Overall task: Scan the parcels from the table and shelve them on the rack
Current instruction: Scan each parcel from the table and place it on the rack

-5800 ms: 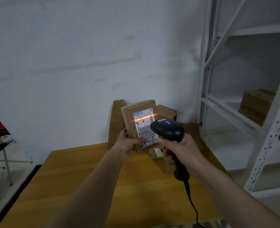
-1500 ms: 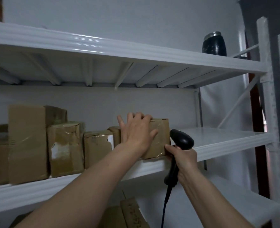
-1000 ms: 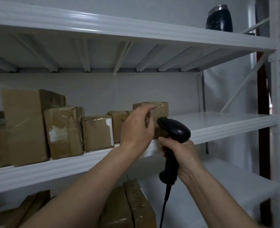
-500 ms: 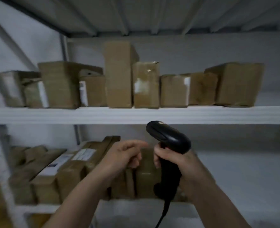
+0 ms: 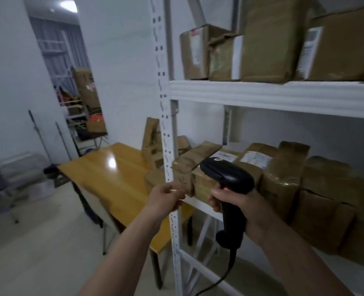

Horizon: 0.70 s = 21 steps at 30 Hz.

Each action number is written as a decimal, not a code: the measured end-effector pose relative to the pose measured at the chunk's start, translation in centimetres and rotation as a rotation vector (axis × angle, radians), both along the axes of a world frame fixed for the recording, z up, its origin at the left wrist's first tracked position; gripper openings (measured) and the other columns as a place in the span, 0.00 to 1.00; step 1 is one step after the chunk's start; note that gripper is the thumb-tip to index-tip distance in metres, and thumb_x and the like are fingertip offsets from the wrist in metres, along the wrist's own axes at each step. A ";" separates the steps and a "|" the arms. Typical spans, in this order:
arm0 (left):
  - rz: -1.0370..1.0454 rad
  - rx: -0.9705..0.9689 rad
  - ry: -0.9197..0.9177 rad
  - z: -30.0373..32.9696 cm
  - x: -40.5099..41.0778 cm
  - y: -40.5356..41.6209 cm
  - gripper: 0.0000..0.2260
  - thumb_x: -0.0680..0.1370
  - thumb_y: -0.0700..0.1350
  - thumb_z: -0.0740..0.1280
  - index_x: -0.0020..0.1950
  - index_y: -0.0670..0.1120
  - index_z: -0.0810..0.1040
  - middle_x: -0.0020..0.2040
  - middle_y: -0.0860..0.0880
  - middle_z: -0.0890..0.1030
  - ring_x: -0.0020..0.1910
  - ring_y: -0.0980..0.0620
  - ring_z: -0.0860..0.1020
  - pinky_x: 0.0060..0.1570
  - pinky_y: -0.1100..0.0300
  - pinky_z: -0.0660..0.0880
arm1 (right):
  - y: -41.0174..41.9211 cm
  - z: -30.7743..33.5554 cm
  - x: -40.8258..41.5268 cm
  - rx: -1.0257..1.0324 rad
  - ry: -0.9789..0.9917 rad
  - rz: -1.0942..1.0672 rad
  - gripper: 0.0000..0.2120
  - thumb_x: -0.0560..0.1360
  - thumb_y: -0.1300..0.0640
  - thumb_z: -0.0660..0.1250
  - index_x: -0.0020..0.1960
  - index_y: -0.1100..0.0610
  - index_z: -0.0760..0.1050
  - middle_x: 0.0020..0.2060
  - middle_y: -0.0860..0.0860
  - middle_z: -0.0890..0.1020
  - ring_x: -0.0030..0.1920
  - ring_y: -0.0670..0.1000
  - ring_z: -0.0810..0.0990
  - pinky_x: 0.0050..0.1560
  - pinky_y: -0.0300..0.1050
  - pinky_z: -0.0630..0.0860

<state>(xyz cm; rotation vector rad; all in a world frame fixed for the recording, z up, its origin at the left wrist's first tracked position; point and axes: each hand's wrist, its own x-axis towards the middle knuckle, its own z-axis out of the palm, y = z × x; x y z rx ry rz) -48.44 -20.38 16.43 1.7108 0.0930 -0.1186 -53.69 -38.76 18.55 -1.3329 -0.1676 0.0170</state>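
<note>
My right hand (image 5: pixel 236 201) grips the handle of a black barcode scanner (image 5: pixel 228 178), its cable hanging below. My left hand (image 5: pixel 166 197) is held in front of the white rack's upright post (image 5: pixel 168 146), fingers loosely curled and holding nothing. Several brown parcels (image 5: pixel 262 43) stand on the rack's upper shelf (image 5: pixel 272 97), and more brown parcels (image 5: pixel 283 180) crowd the shelf below, right behind the scanner. A few brown parcels (image 5: pixel 150 144) lean against the wall at the far end of the yellow wooden table (image 5: pixel 112 178), partly hidden by the post.
Pale floor (image 5: pixel 38 242) lies left of the table. A mop handle (image 5: pixel 40 137) leans on the left wall. A mirror or doorway (image 5: pixel 78 82) at the back shows more boxes and shelving. Blurred grey items (image 5: pixel 10 176) sit at far left.
My view has swung left from the shelves toward the table. My left hand has come off the shelved parcel and dropped, empty. The scanner has stayed in my right hand throughout.
</note>
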 end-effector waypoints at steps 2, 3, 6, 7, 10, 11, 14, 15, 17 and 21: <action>0.020 0.022 0.045 -1.6 1.2 2.5 0.06 0.80 0.42 0.66 0.55 0.43 0.81 0.44 0.47 0.81 0.39 0.52 0.78 0.41 0.60 0.76 | 2.3 -1.5 1.8 -0.006 0.057 0.017 0.05 0.63 0.62 0.77 0.36 0.58 0.81 0.36 0.59 0.81 0.39 0.55 0.80 0.45 0.49 0.76; 0.024 0.032 0.068 -2.2 1.8 3.7 0.06 0.79 0.43 0.67 0.55 0.44 0.81 0.45 0.47 0.82 0.40 0.52 0.78 0.43 0.59 0.76 | 3.6 -2.3 2.8 -0.015 0.080 0.023 0.04 0.64 0.62 0.76 0.36 0.58 0.81 0.36 0.59 0.81 0.39 0.55 0.80 0.46 0.50 0.76; 0.017 0.063 0.115 -3.0 4.0 7.7 0.04 0.79 0.44 0.67 0.51 0.47 0.81 0.46 0.48 0.82 0.44 0.51 0.79 0.52 0.55 0.77 | 8.0 -4.0 6.2 -0.034 0.134 0.012 0.04 0.69 0.67 0.73 0.38 0.60 0.80 0.36 0.58 0.82 0.40 0.56 0.80 0.49 0.50 0.75; 0.014 0.068 0.122 -3.1 4.9 9.3 0.04 0.79 0.44 0.67 0.51 0.47 0.81 0.47 0.47 0.82 0.45 0.51 0.79 0.54 0.54 0.77 | 9.7 -4.3 7.5 -0.035 0.152 0.012 0.05 0.70 0.68 0.72 0.38 0.61 0.80 0.36 0.58 0.82 0.40 0.55 0.79 0.49 0.50 0.75; 0.003 0.086 0.125 -3.0 8.4 14.6 0.04 0.79 0.42 0.67 0.52 0.46 0.81 0.47 0.47 0.82 0.44 0.51 0.79 0.55 0.53 0.77 | 14.9 -5.0 11.8 -0.067 0.190 0.045 0.04 0.70 0.67 0.72 0.38 0.61 0.79 0.37 0.57 0.81 0.38 0.52 0.79 0.47 0.46 0.75; -0.002 0.095 0.125 -2.9 9.6 16.5 0.04 0.79 0.42 0.67 0.52 0.46 0.81 0.47 0.47 0.82 0.44 0.51 0.79 0.55 0.53 0.77 | 16.7 -5.2 13.2 -0.072 0.200 0.038 0.04 0.70 0.67 0.73 0.38 0.61 0.80 0.37 0.57 0.82 0.38 0.52 0.79 0.46 0.46 0.75; -0.014 0.118 0.133 -2.7 13.0 21.8 0.06 0.79 0.42 0.67 0.54 0.44 0.80 0.47 0.46 0.82 0.43 0.50 0.79 0.53 0.55 0.78 | 21.5 -5.3 17.1 -0.053 0.226 -0.028 0.04 0.70 0.68 0.73 0.39 0.63 0.79 0.35 0.56 0.81 0.36 0.53 0.79 0.44 0.47 0.76; -0.017 0.126 0.139 -2.6 14.1 23.6 0.06 0.79 0.42 0.68 0.55 0.44 0.80 0.47 0.46 0.81 0.43 0.50 0.79 0.51 0.55 0.78 | 23.1 -5.2 18.3 -0.052 0.240 -0.049 0.04 0.70 0.68 0.73 0.40 0.63 0.79 0.34 0.56 0.81 0.35 0.53 0.79 0.43 0.48 0.75; -0.038 0.143 0.154 -2.5 16.3 27.2 0.07 0.78 0.42 0.68 0.55 0.43 0.80 0.46 0.46 0.81 0.41 0.51 0.79 0.49 0.56 0.78 | 26.4 -5.1 20.6 -0.036 0.287 -0.074 0.03 0.70 0.67 0.73 0.41 0.63 0.79 0.34 0.56 0.81 0.35 0.53 0.78 0.42 0.48 0.75; -0.068 0.142 0.174 -2.1 20.3 32.9 0.07 0.78 0.43 0.69 0.55 0.44 0.80 0.45 0.47 0.82 0.40 0.52 0.79 0.43 0.60 0.77 | 31.2 -5.0 24.3 -0.025 0.321 -0.106 0.04 0.70 0.67 0.73 0.43 0.63 0.79 0.36 0.56 0.82 0.35 0.53 0.79 0.41 0.46 0.75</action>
